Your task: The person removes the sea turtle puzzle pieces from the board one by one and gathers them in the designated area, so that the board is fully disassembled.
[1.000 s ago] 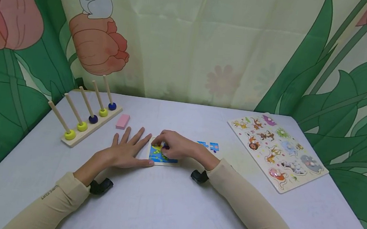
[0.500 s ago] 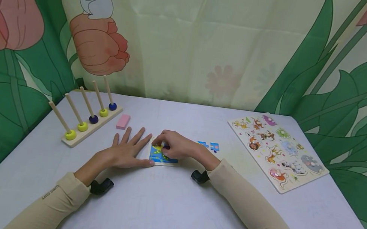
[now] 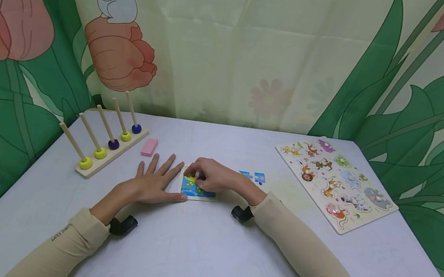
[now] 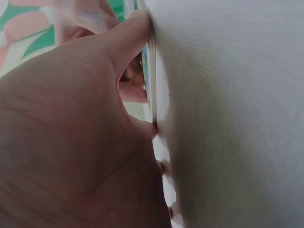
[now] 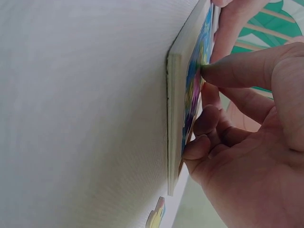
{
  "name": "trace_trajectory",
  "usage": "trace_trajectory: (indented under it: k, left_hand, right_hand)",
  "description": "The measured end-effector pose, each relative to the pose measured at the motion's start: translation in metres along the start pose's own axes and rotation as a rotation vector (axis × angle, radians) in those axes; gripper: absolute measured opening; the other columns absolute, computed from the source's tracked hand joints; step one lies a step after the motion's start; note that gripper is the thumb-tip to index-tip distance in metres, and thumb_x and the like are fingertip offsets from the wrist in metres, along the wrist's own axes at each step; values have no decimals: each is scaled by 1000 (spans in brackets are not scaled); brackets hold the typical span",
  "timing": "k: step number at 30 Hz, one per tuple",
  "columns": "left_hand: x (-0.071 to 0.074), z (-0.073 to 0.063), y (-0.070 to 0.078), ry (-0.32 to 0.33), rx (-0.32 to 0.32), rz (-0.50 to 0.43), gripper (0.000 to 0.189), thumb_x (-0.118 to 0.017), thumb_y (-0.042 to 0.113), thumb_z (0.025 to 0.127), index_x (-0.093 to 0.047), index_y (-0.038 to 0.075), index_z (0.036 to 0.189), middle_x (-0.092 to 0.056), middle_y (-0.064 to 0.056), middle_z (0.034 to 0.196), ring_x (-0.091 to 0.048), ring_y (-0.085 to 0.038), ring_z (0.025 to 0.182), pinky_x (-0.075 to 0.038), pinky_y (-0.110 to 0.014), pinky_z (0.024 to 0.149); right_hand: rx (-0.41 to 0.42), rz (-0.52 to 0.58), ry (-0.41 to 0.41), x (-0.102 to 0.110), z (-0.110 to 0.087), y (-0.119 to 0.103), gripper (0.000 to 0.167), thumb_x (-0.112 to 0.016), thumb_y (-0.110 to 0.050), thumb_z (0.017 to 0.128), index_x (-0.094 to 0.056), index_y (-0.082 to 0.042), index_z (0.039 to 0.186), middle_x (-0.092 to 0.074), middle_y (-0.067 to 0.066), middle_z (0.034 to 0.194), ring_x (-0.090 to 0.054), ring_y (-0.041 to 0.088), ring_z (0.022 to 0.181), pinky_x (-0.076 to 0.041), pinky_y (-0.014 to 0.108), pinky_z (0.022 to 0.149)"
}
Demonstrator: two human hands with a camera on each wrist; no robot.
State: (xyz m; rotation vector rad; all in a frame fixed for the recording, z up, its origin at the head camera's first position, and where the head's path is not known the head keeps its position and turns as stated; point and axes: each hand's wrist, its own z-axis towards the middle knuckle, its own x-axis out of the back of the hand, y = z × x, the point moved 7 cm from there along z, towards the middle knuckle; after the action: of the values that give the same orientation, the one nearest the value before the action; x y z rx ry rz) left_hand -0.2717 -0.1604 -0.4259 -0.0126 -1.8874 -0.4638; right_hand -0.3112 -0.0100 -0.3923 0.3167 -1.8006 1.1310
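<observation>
A small jigsaw puzzle (image 3: 199, 192), blue and yellow in a pale wooden tray, lies flat on the table in the head view. My left hand (image 3: 148, 188) is spread flat at its left side, with the thumb on the tray's near corner. My right hand (image 3: 215, 177) bends over the picture. In the right wrist view its thumb and curled fingers hold a puzzle piece (image 5: 196, 90) down against the tray; most of the piece is hidden. The left wrist view shows the tray's edge (image 4: 152, 83) beside the left thumb.
Loose blue puzzle pieces (image 3: 259, 177) lie right of the tray. A pink block (image 3: 149, 147) and a wooden peg stand (image 3: 115, 151) with yellow and blue beads are at the left. An animal peg board (image 3: 318, 161) lies at the right; a printed curtain (image 3: 231, 53) hangs behind.
</observation>
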Motion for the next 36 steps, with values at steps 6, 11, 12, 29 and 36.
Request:
trace_trajectory:
  k: [6,11,12,29,36]
  left_hand:
    - [4,-3,4,-4,-2,5,109,-53,85,90,-13,26,172,7,-13,181,15,-57,162,7,-86,119]
    - [3,-2,2,-2,-3,-1,112,-54,87,87,-13,26,172,8,-12,181,18,-56,161,9,-85,119]
    - [2,-2,1,-3,-3,-4,113,-53,89,87,-13,26,172,8,-12,181,18,-55,161,9,-85,119]
    - [-5,5,-6,16,-2,15,112,-54,88,86,-12,29,172,9,-8,181,18,-54,162,8,-85,120]
    - [-9,9,-11,22,5,25,110,-54,87,88,-11,31,172,10,-6,181,19,-52,163,7,-85,120]
  right_hand:
    - [0,5,6,0,1,0,36,-61,-1,99,-71,-6,134,-68,10,121,-56,16,94,-50,23,85]
    - [2,-3,8,0,0,0,37,-60,0,99,-71,-7,133,-67,10,120,-57,17,94,-51,24,85]
    - [1,-7,8,0,0,0,37,-60,-1,98,-71,-7,133,-67,11,120,-57,17,95,-51,24,86]
    - [25,-23,34,-1,-4,0,37,-68,-14,98,-70,-11,135,-68,11,121,-60,16,97,-52,27,89]
    - [24,-41,35,0,-5,-2,38,-70,-16,98,-70,-11,136,-67,11,121,-60,16,97,-51,26,88]
